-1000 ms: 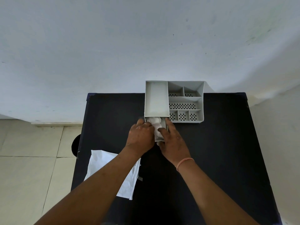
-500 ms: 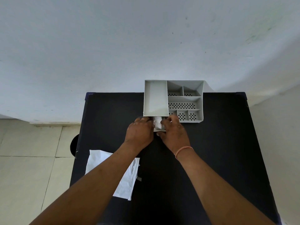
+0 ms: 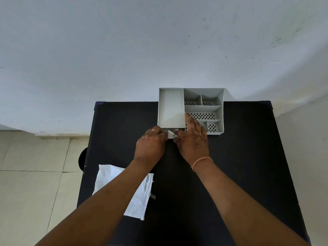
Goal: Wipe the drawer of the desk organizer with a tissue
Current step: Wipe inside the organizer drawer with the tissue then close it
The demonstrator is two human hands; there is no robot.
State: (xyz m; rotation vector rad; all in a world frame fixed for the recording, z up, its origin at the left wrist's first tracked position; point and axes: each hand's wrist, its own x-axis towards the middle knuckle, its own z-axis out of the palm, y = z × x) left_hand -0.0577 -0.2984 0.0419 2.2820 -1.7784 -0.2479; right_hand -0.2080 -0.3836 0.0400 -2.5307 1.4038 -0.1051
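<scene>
A grey desk organizer (image 3: 171,107) with several compartments stands at the back edge of the black table (image 3: 239,157). Its small drawer (image 3: 171,137) pokes only slightly out of the front, under the long left compartment. A crumpled white tissue (image 3: 170,133) shows in that gap. My left hand (image 3: 150,148) is curled against the drawer's left front corner. My right hand (image 3: 193,139) presses its thumb on the drawer's right front, while its fingers lie across the organizer's perforated compartments. The hands hide most of the drawer.
A flat white tissue (image 3: 106,176) lies on the table's near left, partly under my left forearm. A round dark object (image 3: 82,159) sticks out past the table's left edge. A pale wall rises right behind the organizer; tiled floor lies to the left.
The drawer, pulled out a second ago with the tissue inside, has slid back almost fully into the organizer. Both hands moved forward with it, and my right fingers now rest on the organizer.
</scene>
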